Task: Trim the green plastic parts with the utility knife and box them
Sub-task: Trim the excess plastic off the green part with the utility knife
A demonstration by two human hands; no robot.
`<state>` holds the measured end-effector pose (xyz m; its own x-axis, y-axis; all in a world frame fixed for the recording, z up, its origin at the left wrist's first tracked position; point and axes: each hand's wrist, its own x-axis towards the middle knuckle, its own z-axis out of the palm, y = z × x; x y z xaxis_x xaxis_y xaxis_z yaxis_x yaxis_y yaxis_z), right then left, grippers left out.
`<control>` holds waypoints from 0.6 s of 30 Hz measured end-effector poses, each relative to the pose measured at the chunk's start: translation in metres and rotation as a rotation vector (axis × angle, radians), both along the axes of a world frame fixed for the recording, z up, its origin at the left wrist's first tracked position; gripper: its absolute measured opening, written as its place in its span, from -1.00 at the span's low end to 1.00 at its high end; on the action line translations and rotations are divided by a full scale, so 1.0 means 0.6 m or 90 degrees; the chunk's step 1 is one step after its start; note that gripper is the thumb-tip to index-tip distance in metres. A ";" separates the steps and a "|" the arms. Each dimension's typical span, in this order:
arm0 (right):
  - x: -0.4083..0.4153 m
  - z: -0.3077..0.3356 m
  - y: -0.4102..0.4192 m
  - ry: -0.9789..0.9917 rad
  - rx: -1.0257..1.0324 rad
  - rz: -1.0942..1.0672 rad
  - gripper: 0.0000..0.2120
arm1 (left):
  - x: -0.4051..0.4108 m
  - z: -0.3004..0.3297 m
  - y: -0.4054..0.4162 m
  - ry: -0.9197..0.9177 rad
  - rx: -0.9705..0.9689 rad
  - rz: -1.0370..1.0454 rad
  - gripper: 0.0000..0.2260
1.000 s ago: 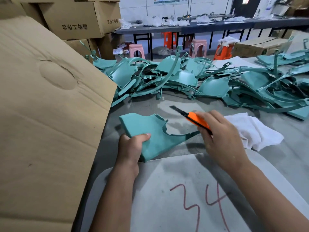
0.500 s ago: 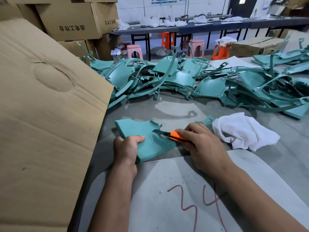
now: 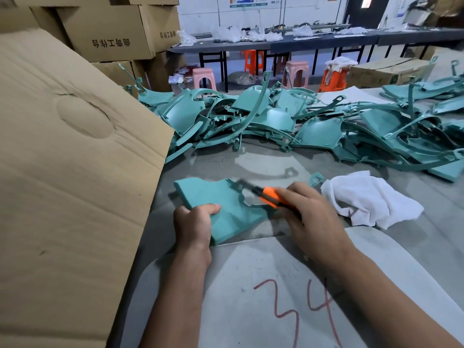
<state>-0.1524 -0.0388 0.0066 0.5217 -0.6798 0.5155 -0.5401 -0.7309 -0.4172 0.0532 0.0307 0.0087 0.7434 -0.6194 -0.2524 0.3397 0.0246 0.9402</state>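
Gripping the green part (image 3: 221, 209), my left hand (image 3: 194, 226) sits just beside the blade; right hand (image 3: 307, 214) clamps the utility knife (image 3: 268, 195). A slip risks cutting that thumb.

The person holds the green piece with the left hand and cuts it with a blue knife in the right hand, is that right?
Not quite. The head view shows the utility knife is orange, not blue. The rest holds: the left hand holds the green piece and the right hand holds the knife.
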 end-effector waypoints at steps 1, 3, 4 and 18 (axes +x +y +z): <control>0.006 0.000 -0.001 -0.042 0.002 -0.052 -0.66 | -0.006 0.000 0.000 -0.012 -0.013 0.004 -0.86; 0.016 0.001 0.002 -0.084 0.005 -0.126 -0.62 | -0.021 -0.002 -0.002 -0.074 -0.037 0.010 -0.88; 0.019 0.002 0.005 -0.089 0.002 -0.134 -0.60 | -0.028 -0.004 -0.003 -0.134 -0.038 0.010 -0.89; 0.033 0.006 0.024 -0.182 0.079 -0.075 -0.66 | -0.077 -0.016 -0.007 -0.603 -0.016 -0.003 -0.86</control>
<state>-0.1327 -0.0245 0.0105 0.2809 -0.7938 0.5394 -0.4662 -0.6041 -0.6463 0.0068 0.0264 -0.0010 0.6291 -0.6205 0.4681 -0.5646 0.0491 0.8239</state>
